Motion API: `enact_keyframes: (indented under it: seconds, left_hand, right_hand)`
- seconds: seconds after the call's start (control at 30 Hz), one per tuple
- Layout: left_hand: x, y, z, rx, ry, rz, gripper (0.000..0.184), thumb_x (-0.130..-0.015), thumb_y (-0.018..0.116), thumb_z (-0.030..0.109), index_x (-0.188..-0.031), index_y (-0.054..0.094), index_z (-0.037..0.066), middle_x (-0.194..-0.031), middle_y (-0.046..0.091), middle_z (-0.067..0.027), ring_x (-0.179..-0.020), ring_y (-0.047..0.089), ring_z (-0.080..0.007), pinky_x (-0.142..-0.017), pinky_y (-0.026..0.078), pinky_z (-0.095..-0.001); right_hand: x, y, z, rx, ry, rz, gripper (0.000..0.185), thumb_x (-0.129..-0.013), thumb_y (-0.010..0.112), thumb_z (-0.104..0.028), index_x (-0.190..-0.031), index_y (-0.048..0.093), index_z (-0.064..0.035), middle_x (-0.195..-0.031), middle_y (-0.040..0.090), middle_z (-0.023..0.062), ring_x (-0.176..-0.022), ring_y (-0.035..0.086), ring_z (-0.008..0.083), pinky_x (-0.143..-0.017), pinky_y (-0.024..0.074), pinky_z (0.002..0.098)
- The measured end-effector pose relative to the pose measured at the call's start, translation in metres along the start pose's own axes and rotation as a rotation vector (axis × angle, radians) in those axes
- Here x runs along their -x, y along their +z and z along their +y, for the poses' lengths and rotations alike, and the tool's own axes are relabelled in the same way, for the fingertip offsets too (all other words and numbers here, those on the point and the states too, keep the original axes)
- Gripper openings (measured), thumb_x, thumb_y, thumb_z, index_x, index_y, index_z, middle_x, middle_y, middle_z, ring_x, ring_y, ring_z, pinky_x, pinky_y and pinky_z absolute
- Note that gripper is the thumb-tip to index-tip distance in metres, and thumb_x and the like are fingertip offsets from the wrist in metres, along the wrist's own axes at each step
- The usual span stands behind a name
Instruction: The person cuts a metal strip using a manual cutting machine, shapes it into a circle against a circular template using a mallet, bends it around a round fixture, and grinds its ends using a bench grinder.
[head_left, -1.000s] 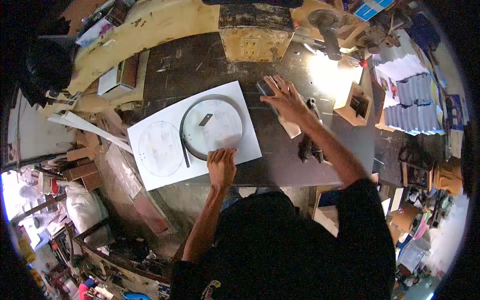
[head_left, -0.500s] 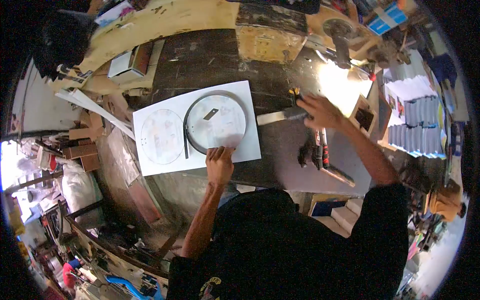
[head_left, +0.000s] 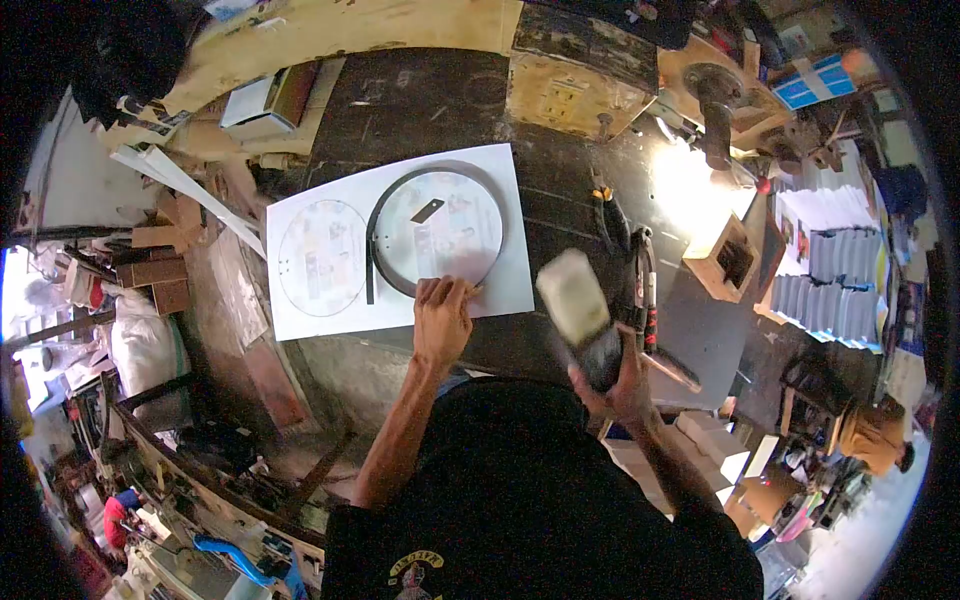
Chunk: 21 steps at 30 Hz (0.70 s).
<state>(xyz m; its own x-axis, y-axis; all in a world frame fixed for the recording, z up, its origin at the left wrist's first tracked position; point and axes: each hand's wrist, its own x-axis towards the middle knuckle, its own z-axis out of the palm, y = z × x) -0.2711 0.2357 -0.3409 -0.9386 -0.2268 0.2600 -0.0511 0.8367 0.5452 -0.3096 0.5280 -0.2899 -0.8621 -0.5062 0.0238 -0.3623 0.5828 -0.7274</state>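
Cream-and-black block [head_left: 575, 300] | right hand [head_left: 620, 385] grasping it | thin dark hoop [head_left: 481, 178] | left hand [head_left: 442, 318] gripping its rim

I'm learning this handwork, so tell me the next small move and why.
Probably bring the pale-ended tool leftward toward the black ring: the right hand holds the tool apart from the ring, while the left hand is curled at the ring's near edge, where it could steady it.
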Motion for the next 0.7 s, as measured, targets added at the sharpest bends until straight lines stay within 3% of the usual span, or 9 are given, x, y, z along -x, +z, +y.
enact_keyframes:
  seconds: [0.1, 0.17, 0.3, 0.37, 0.43, 0.47, 0.5, 0.57, 0.7]
  left_hand:
    - [0.003, -0.001, -0.002, 0.036, 0.017, -0.024, 0.016, -0.076, 0.061, -0.005, -0.089, 0.061, 0.004, -0.085, 0.06, -0.0115, -0.083, 0.059, -0.0322, -0.08, 0.044, -0.0429]
    - [0.004, -0.002, -0.006, 0.047, 0.067, -0.06, 0.019, -0.075, 0.06, -0.007, -0.091, 0.061, 0.003, -0.085, 0.06, -0.0123, -0.083, 0.059, -0.0325, -0.08, 0.044, -0.0433]
    - [0.006, 0.001, -0.008, 0.048, 0.047, -0.013, 0.022, -0.073, 0.06, -0.008, -0.092, 0.061, 0.003, -0.086, 0.06, -0.0127, -0.085, 0.059, -0.0325, -0.081, 0.044, -0.0432]
    - [0.005, 0.003, -0.005, 0.044, 0.029, -0.034, 0.022, -0.072, 0.06, -0.009, -0.09, 0.06, 0.003, -0.087, 0.06, -0.0125, -0.086, 0.059, -0.0324, -0.081, 0.044, -0.043]
    - [0.001, 0.003, -0.009, 0.042, 0.044, -0.015, 0.021, -0.072, 0.06, -0.009, -0.09, 0.06, 0.003, -0.087, 0.059, -0.0126, -0.087, 0.059, -0.0324, -0.081, 0.044, -0.0429]
    - [0.008, 0.002, -0.009, 0.047, 0.052, -0.031, 0.021, -0.072, 0.06, -0.009, -0.089, 0.06, 0.003, -0.087, 0.059, -0.0127, -0.087, 0.059, -0.0325, -0.082, 0.044, -0.0429]
    - [0.008, 0.004, -0.011, 0.04, 0.048, -0.031, 0.021, -0.072, 0.06, -0.009, -0.089, 0.06, 0.003, -0.087, 0.059, -0.0127, -0.087, 0.059, -0.0325, -0.082, 0.044, -0.0429]
    - [0.004, 0.006, -0.013, 0.059, 0.025, -0.045, 0.02, -0.073, 0.059, -0.009, -0.088, 0.059, 0.003, -0.086, 0.059, -0.0126, -0.087, 0.059, -0.0322, -0.082, 0.044, -0.0435]
    - [0.013, 0.006, -0.015, 0.032, 0.058, -0.076, 0.022, -0.072, 0.059, -0.01, -0.089, 0.059, 0.003, -0.087, 0.059, -0.0126, -0.088, 0.059, -0.0327, -0.084, 0.044, -0.0438]
  right_hand:
    - [0.012, 0.011, -0.002, 0.166, -0.072, -0.086, 0.067, -0.078, 0.077, -0.028, -0.129, 0.042, -0.0004, -0.102, 0.066, 0.0241, -0.091, 0.069, 0.0365, -0.081, 0.0544, 0.0456]
    - [0.017, 0.024, 0.006, 0.204, 0.17, -0.259, 0.07, -0.077, 0.077, -0.028, -0.132, 0.041, -0.0024, -0.102, 0.065, 0.0248, -0.092, 0.068, 0.0407, -0.082, 0.0538, 0.048]
    - [0.015, 0.013, -0.019, -0.028, 0.17, -0.264, 0.07, -0.077, 0.076, -0.028, -0.133, 0.041, -0.0029, -0.102, 0.065, 0.0265, -0.093, 0.067, 0.0444, -0.08, 0.0531, 0.049]
    - [0.027, 0.023, 0.006, 0.246, 0.1, -0.292, 0.071, -0.078, 0.076, -0.03, -0.133, 0.04, -0.0023, -0.102, 0.065, 0.0265, -0.097, 0.066, 0.044, -0.081, 0.0524, 0.0489]
    - [0.017, 0.014, -0.002, 0.08, 0.293, -0.401, 0.088, -0.072, 0.078, -0.046, -0.135, 0.04, 0.0032, -0.116, 0.061, 0.0256, -0.107, 0.06, 0.0444, -0.095, 0.0452, 0.0529]
    - [0.023, 0.011, -0.011, 0.224, 0.088, -0.231, 0.074, -0.077, 0.076, -0.032, -0.133, 0.04, -0.0009, -0.101, 0.065, 0.0277, -0.1, 0.064, 0.0444, -0.083, 0.0509, 0.0504]
    - [0.019, 0.01, -0.013, 0.217, 0.083, -0.236, 0.074, -0.077, 0.076, -0.032, -0.133, 0.04, -0.0009, -0.101, 0.065, 0.0277, -0.1, 0.064, 0.0444, -0.083, 0.0509, 0.0504]
    - [0.008, 0.009, -0.016, 0.356, 0.439, -0.481, 0.073, -0.077, 0.077, -0.032, -0.132, 0.042, -0.0008, -0.098, 0.067, 0.0254, -0.091, 0.067, 0.0435, -0.079, 0.0534, 0.0476]
    - [0.026, 0.011, -0.004, 0.114, 0.128, -0.225, 0.077, -0.072, 0.079, -0.033, -0.131, 0.043, -0.0006, -0.09, 0.069, 0.0224, -0.083, 0.069, 0.0413, -0.073, 0.055, 0.0456]
